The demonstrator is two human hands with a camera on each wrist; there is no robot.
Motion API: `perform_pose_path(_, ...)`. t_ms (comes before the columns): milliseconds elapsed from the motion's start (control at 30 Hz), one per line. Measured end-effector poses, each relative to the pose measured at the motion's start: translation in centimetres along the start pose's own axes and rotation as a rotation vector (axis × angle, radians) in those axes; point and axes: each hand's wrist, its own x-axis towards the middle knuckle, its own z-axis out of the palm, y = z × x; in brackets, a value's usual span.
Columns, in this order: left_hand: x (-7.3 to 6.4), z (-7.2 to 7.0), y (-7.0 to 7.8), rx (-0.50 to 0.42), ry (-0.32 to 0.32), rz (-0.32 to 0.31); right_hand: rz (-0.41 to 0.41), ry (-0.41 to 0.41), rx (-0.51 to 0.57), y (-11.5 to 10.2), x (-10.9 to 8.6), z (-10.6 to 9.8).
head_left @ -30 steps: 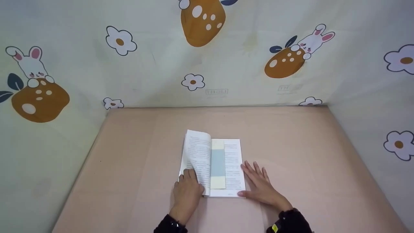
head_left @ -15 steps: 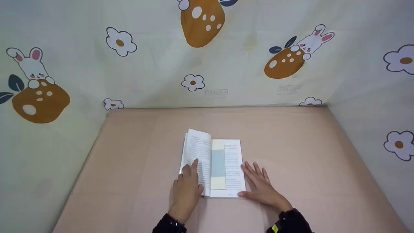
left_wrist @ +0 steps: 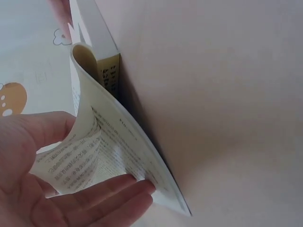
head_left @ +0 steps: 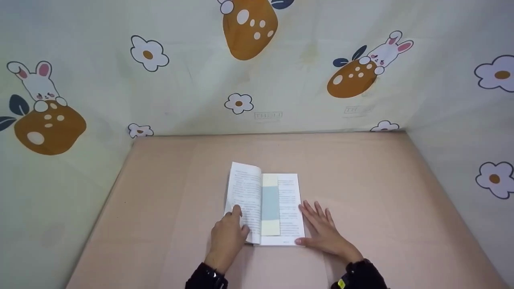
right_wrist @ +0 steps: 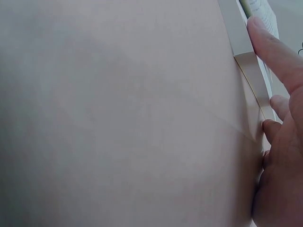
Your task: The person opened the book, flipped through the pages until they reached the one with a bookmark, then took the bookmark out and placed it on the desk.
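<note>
An open book (head_left: 289,208) lies in front of me, its left pages (head_left: 247,180) bulging up near the spine. A pale yellow and light blue bookmark (head_left: 270,204) lies on the right page beside the fold. At the lower left corner my left hand (head_left: 229,237) holds a loose page (left_wrist: 78,165). In the left wrist view, its thumb and index finger go behind the page, while the other fingers touch the page below. My right hand (head_left: 327,233) is spread, with thumb and fingertips against the book's right edge; in the right wrist view the hand (right_wrist: 284,142) touches the thick page block.
The book lies on a pinkish-beige table surface (head_left: 361,172). Pale fabric walls (head_left: 192,88) printed with rabbits, flowers and brown fruit stand at the back and both sides. Dark bands circle both wrists.
My left index finger lifted, then came down on the left page. The hand has shifted slightly left and the loose page lies flatter. The right hand and bookmark have stayed put.
</note>
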Motion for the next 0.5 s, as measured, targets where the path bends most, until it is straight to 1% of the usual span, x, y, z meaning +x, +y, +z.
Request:
perform_pose_path(167,0.45,-0.61,-0.22,-0.041,-0.032,-0.006,-0.012,0.011,0.009,0.07,-0.07,0.04)
perform_pose_path(400,0.66,-0.85,-0.46,-0.095,-0.038,-0.027,-0.01,0.003,0.011,-0.03,-0.1,-0.02)
perform_pose_path(500,0.71,-0.85,-0.53,-0.098,-0.047,-0.029,-0.014,0.009,0.019,0.0,-0.11,-0.01)
